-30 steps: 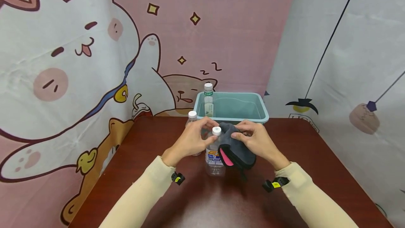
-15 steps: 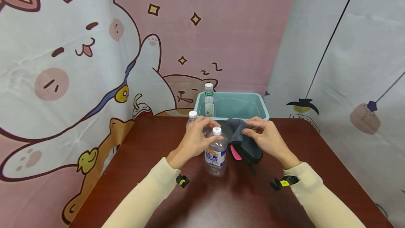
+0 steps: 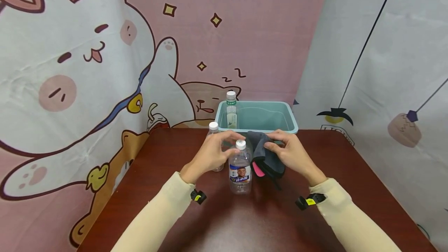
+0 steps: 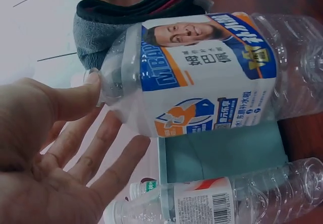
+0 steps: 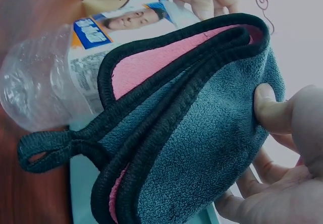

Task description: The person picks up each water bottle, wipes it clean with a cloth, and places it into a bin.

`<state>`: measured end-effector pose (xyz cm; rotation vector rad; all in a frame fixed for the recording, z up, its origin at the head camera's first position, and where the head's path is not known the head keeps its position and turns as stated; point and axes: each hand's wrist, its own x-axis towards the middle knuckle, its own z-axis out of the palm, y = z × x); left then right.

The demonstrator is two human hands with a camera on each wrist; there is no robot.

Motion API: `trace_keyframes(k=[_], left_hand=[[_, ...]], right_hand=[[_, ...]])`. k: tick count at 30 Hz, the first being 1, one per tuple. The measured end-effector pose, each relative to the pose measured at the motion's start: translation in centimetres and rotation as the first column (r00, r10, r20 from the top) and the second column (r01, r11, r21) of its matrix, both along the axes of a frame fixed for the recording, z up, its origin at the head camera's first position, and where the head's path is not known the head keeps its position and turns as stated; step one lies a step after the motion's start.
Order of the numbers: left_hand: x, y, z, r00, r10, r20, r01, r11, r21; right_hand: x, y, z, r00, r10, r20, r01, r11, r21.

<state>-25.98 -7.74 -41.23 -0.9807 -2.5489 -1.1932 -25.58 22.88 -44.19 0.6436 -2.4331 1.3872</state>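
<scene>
My left hand [image 3: 210, 151] pinches the neck of a clear plastic bottle [image 3: 240, 174] with a white cap, which stands upright on the table. A blue, white and orange label with a printed portrait wraps the bottle [image 4: 202, 67] in the left wrist view. To the right of it, my right hand [image 3: 293, 154] grips a folded grey cloth [image 3: 266, 158] between thumb and fingers. In the right wrist view the cloth [image 5: 202, 123] shows black edging, a pink inner side and a hanging loop. It lies against or very close to the bottle's side.
Behind my left hand stands a second clear bottle [image 3: 213, 126] with a white cap. A light blue plastic bin [image 3: 269, 116] sits at the table's far edge, with a green-collared bottle [image 3: 231, 116] upright at its left side. The dark red table [image 3: 168, 158] meets a printed curtain.
The bottle has turned, so its label now shows the portrait side toward the head camera. The cloth moved right, away from the bottle, then back left toward it with my right hand.
</scene>
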Motion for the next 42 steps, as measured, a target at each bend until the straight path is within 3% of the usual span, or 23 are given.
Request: trace_keyframes(k=[7,15,24,30,37,42], left_hand=[[-0.2,-0.1,-0.1,1.000,0.014,-0.005,-0.014,1.000,-0.007],[-0.3,-0.2,-0.3,1.000,0.001,-0.017,-0.001,1.000,-0.007],[-0.2,-0.3,-0.1,1.000,-0.016,-0.013,0.015,0.999,-0.032],[-0.1,-0.2,-0.2,1.000,-0.030,0.008,0.031,0.999,-0.036],[-0.1,-0.2,0.1,0.999,-0.029,-0.014,0.029,0.999,-0.043],[-0.2,-0.2,0.1,0.999,-0.026,-0.024,0.024,0.998,-0.062]], right_hand=[[0.1,-2.7,-1.0,0.998,0.054,0.042,-0.054,0.999,0.005],[0.9,-4.2,-1.9,0.995,0.097,0.023,-0.098,0.993,0.063],[1.4,-4.6,-1.8,0.994,0.031,-0.105,-0.015,0.988,0.154],[2.1,-4.2,-1.8,0.986,-0.018,-0.165,0.043,0.987,0.152],[2.1,-3.2,-2.7,0.989,-0.040,-0.143,0.061,0.988,0.145],[1.7,-2.7,-4.8,0.995,-0.038,-0.092,0.056,0.978,0.202]])
